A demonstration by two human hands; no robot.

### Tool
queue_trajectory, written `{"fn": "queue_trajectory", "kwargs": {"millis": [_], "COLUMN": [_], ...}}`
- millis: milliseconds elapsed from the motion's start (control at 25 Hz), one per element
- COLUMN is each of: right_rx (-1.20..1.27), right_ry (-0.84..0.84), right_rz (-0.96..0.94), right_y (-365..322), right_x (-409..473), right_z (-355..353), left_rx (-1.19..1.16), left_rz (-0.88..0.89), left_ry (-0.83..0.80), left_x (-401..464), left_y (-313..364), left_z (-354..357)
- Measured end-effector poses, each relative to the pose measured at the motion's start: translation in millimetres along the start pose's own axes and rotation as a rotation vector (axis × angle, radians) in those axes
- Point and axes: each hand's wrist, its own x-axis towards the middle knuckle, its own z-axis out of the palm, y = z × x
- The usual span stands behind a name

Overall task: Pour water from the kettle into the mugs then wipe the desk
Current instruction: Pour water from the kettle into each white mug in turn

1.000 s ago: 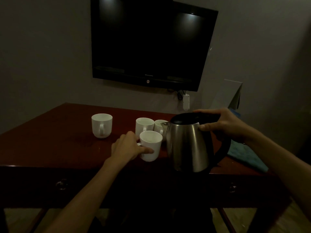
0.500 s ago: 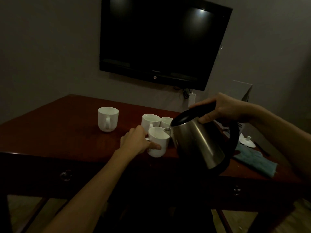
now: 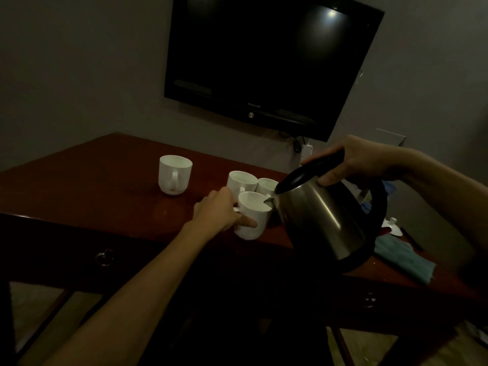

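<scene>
Kettle (image 3: 320,217) tipped, spout over mug (image 3: 253,216).

We cannot see the held mug's (image 3: 252,217) handle behind the left hand (image 3: 217,213); the kettle (image 3: 320,220) hides part of the worktop's (image 3: 79,180) right side.

Your steel kettle (image 3: 320,220), black-lidded, is tilted with its spout over the rim of the near white mug (image 3: 253,217) on the red-brown desk (image 3: 79,186). Two mugs (image 3: 241,180) (image 3: 266,186) stand just behind it, a fourth (image 3: 175,174) well apart leftward. A teal cloth (image 3: 404,260) lies crumpled at the right.
</scene>
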Motion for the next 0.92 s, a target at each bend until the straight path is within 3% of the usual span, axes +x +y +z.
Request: {"fn": "queue_trajectory", "kwargs": {"millis": [320, 920], "right_rx": [0.022, -0.004], "right_ry": [-0.086, -0.09], "right_rz": [0.021, 0.043], "right_y": [-2.4, -9.2], "right_x": [13.1, 14.4], "right_z": [-5.5, -7.1], "left_rx": [0.007, -0.029], "left_rz": [-0.001, 0.001], "left_ry": [0.008, -0.012], "left_x": [-1.8, -9.3], "left_y": [2.9, 5.8], "left_z": [-1.8, -5.6]}}
